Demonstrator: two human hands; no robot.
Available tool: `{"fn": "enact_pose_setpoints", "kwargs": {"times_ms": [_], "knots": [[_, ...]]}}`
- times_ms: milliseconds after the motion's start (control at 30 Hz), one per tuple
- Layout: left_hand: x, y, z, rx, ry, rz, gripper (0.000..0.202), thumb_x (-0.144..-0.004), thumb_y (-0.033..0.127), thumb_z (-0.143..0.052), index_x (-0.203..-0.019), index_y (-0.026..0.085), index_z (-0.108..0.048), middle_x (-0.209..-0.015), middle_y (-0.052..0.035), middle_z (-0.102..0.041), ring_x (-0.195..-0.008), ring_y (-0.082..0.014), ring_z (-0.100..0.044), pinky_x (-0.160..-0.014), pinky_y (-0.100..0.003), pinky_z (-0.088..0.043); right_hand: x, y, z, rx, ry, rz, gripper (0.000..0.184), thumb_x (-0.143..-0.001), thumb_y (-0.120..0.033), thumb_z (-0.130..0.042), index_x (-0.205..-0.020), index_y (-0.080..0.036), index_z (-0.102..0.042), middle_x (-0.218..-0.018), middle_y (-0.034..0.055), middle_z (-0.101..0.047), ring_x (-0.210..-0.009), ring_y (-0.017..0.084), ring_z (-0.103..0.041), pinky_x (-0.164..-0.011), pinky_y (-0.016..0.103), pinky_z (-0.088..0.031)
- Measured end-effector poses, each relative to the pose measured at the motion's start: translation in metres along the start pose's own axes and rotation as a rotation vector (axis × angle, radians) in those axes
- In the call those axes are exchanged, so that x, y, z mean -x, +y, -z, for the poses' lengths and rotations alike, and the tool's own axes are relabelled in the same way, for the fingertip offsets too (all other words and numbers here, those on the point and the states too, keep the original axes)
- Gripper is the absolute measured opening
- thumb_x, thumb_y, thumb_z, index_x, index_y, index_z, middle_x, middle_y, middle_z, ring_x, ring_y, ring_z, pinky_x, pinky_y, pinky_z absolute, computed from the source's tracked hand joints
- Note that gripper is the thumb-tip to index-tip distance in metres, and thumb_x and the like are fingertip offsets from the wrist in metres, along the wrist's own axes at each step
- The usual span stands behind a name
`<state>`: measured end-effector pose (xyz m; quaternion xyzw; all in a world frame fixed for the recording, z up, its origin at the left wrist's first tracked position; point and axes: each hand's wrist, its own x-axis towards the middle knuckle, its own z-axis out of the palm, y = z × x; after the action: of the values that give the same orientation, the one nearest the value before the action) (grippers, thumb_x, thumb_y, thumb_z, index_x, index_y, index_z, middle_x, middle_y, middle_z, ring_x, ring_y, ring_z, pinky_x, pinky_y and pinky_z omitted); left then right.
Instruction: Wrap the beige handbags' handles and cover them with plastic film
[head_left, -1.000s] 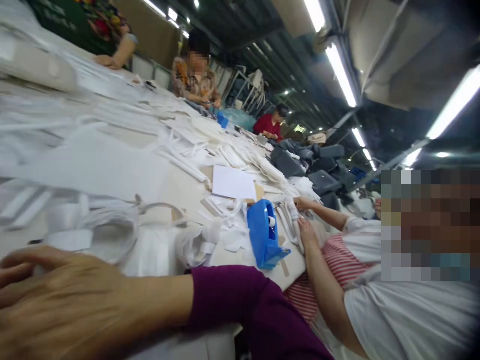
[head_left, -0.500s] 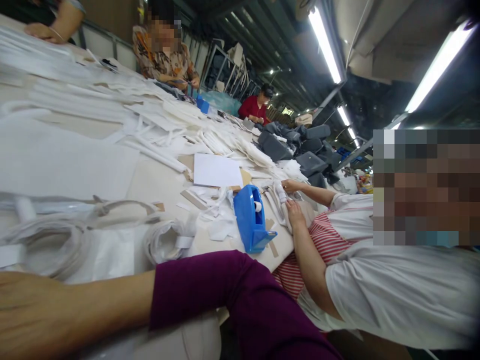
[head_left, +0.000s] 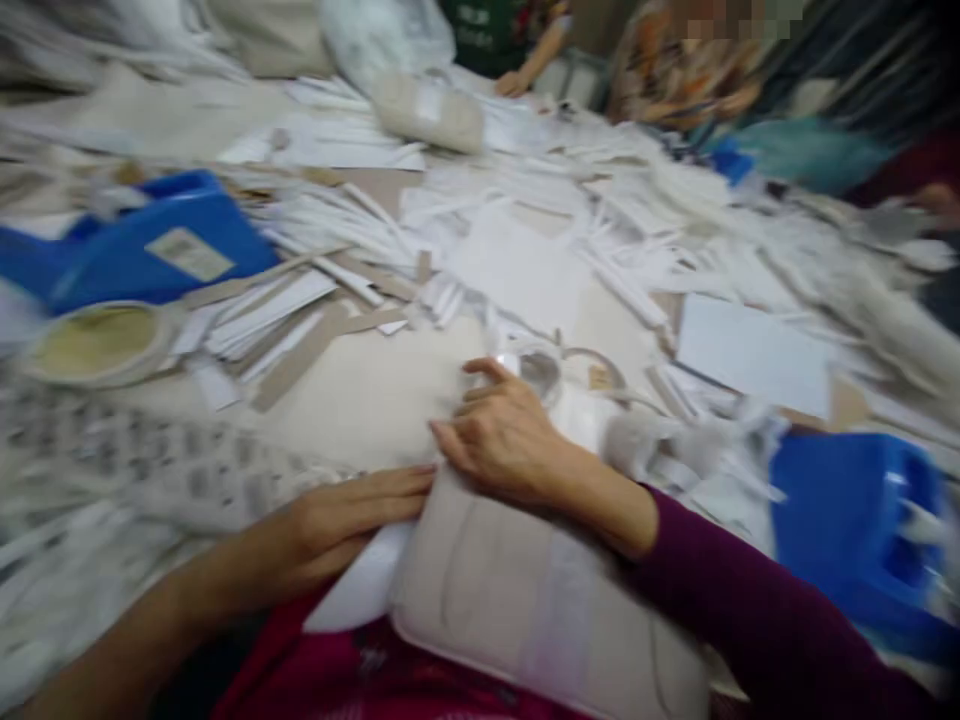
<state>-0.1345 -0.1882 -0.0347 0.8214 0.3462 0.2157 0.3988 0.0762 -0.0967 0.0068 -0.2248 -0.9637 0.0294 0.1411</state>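
A beige padded piece (head_left: 480, 580), like a flat bag with rounded corners, rests at the table's near edge against my body. A pale, see-through strip (head_left: 559, 590) crosses it. My left hand (head_left: 367, 510) lies flat at its upper left corner, fingers stretched out and together. A white sheet (head_left: 364, 580) shows beneath that hand. Over the piece's upper edge is my right hand (head_left: 502, 430), its fingers curled in and the index raised. Anything within those fingers is hidden, and motion blurs the view.
A blue tape dispenser (head_left: 840, 520) stands at right, and a blue holder (head_left: 150, 240) at left beside a tape roll (head_left: 97, 340). White and grey strips (head_left: 300, 320) and a white board (head_left: 750, 350) litter the table. Co-workers (head_left: 690, 70) are across it.
My view has swung left and down. The beige piece and both my hands now show fully; before, only one blurred arm reached in at the lower left. The nearby co-worker at right has left view.
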Motion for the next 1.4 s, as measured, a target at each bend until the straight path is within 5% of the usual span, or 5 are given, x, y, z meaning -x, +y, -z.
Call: {"fn": "enact_pose_setpoints", "kwargs": {"times_ms": [100,333,700,967,1400], "knots": [[0.026,0.003,0.004,0.104,-0.069,0.060,0.042,-0.098,0.017,-0.038,-0.137,0.024,-0.050,-0.150,-0.0059,-0.043,-0.140,-0.0197,-0.037,-0.118,-0.033,-0.031,-0.004,0.005,-0.002,-0.091,-0.007,-0.001,0.053,-0.099,-0.025,-0.037,-0.050,-0.017,-0.057,-0.048,0.0003,-0.056,-0.048,0.011,-0.046,-0.104,0.039,-0.032],[0.001,0.011,-0.011,0.349,0.224,0.057,0.022,-0.093,0.018,-0.048,-0.091,0.015,-0.069,-0.113,-0.0124,-0.068,-0.120,-0.0229,-0.058,-0.102,-0.032,-0.046,-0.002,0.000,0.005,-0.116,-0.044,0.004,0.052,-0.098,-0.023,-0.037,-0.049,-0.018,-0.051,-0.049,-0.0023,-0.054,-0.048,0.010,-0.046,-0.106,0.039,-0.030],[-0.020,0.026,-0.017,0.228,0.358,0.308,0.023,-0.080,0.014,-0.059,-0.057,0.014,-0.059,-0.075,-0.0016,-0.054,-0.082,-0.0151,-0.051,-0.077,-0.026,-0.042,-0.007,-0.004,0.008,-0.099,-0.113,-0.014,0.051,-0.099,-0.025,-0.036,-0.053,-0.018,-0.056,-0.052,-0.0010,-0.059,-0.053,0.011,-0.052,-0.109,0.040,-0.027],[-0.010,0.029,-0.017,0.333,0.271,0.353,0.024,-0.091,0.024,-0.049,-0.075,0.015,-0.063,-0.082,-0.0007,-0.052,-0.081,-0.0140,-0.052,-0.076,-0.026,-0.040,-0.011,-0.007,0.007,-0.050,-0.145,-0.041,0.049,-0.098,-0.022,-0.038,-0.053,-0.018,-0.056,-0.053,0.0001,-0.062,-0.054,0.012,-0.055,-0.112,0.040,-0.024],[-0.026,0.028,-0.023,0.315,0.321,0.384,0.033,-0.087,0.025,-0.055,-0.057,0.015,-0.058,-0.080,-0.0003,-0.051,-0.078,-0.0127,-0.052,-0.075,-0.024,-0.042,-0.011,-0.006,0.015,-0.104,-0.252,0.015,0.047,-0.102,-0.023,-0.028,-0.063,-0.019,-0.055,-0.061,-0.0008,-0.063,-0.064,0.014,-0.057,-0.112,0.043,-0.020]]}}
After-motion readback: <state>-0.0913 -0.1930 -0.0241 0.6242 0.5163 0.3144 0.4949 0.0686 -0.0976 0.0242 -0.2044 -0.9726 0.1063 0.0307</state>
